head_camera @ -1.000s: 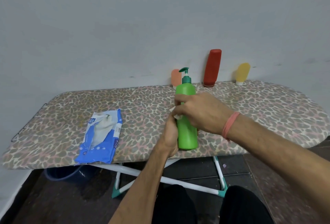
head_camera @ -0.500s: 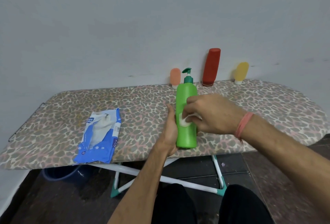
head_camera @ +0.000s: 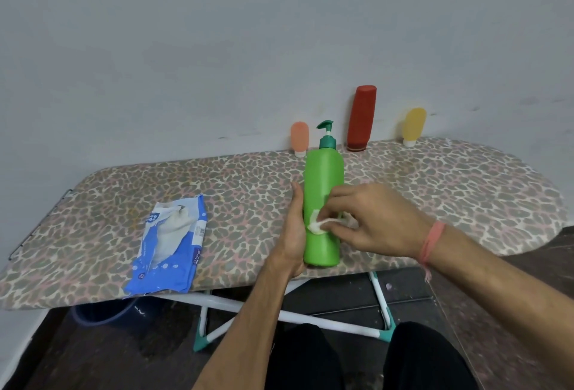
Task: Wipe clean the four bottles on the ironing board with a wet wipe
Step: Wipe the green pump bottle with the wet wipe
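I see a plain grey wall (head_camera: 217, 48) filling the upper half of the view, and against it the ironing board (head_camera: 450, 191) in a leopard-print cover, standing on white legs with teal feet (head_camera: 385, 332) over a dark floor. A blue tub (head_camera: 102, 312) shows under the board's left end. At the near edge stands the green pump bottle (head_camera: 323, 178), upright; my left hand (head_camera: 293, 234) lies against its left side with the thumb straight up, the fingers hidden behind it, so I cannot tell whether they wrap round. My right hand (head_camera: 369, 219) — a pink band (head_camera: 431, 240) at the wrist — pinches a bunched white wet wipe (head_camera: 320, 224) and presses it on the bottle's front, covering part of the lower body. Well to the left lies the blue and white wipes pack (head_camera: 169, 240), flat, its flap open; the lettering reads something like "mee mee", blurred. At the back, against the wall, stand the red bottle (head_camera: 361, 118), the small yellow bottle (head_camera: 413, 125) and the small orange bottle (head_camera: 299, 138) — all cap-down and apart from each other.
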